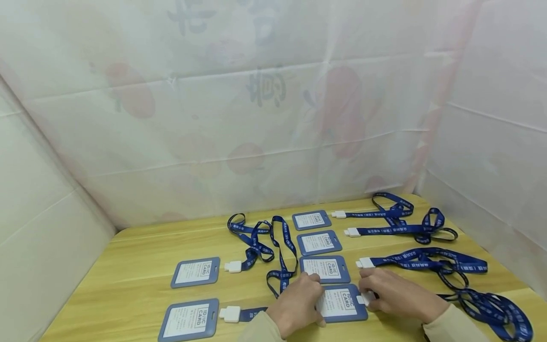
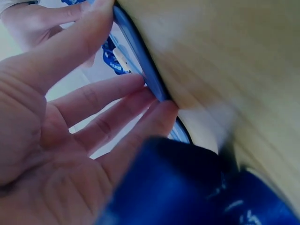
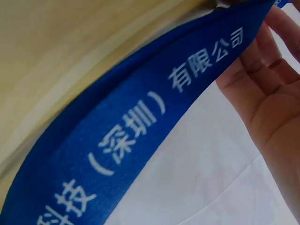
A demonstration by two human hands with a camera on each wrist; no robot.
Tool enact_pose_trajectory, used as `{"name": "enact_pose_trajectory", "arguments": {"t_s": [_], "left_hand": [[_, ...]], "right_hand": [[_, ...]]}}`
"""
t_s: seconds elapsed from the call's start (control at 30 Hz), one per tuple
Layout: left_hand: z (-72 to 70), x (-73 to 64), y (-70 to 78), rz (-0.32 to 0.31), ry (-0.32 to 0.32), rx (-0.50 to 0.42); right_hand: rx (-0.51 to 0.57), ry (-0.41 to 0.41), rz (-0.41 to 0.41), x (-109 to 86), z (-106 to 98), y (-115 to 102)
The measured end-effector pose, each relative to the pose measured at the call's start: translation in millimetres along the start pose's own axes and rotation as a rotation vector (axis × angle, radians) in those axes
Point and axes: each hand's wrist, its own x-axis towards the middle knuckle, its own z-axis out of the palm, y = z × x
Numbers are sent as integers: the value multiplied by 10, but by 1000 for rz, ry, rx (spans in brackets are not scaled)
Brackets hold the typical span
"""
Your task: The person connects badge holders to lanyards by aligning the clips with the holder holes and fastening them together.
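Blue, likely light, stiff and slick, the holder (image 1: 341, 305) lies on the table (image 1: 128, 270), best taken by its rim. The left hand (image 1: 297, 305) grips its left end; the right hand (image 1: 395, 293) pinches the clip (image 1: 366, 299) at its right edge.

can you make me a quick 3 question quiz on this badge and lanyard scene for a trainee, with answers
1. How many card holders show in the head view?
2. True or false: the left grip is on the farthest card holder.
3. What does the right grip hold?
A) a pen
B) a white clip
C) a pair of scissors

Key:
1. Six: two in the left column, four in the right.
2. False; it holds the nearest holder of the right column.
3. B
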Motion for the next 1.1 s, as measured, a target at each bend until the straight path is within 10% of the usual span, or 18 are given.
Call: {"name": "enact_pose_trajectory", "arguments": {"t_s": [1.1], "left_hand": [[-23,-20,-29,23,-19,1]], "right_hand": [[45,-9,118,-54,-41,96]]}}
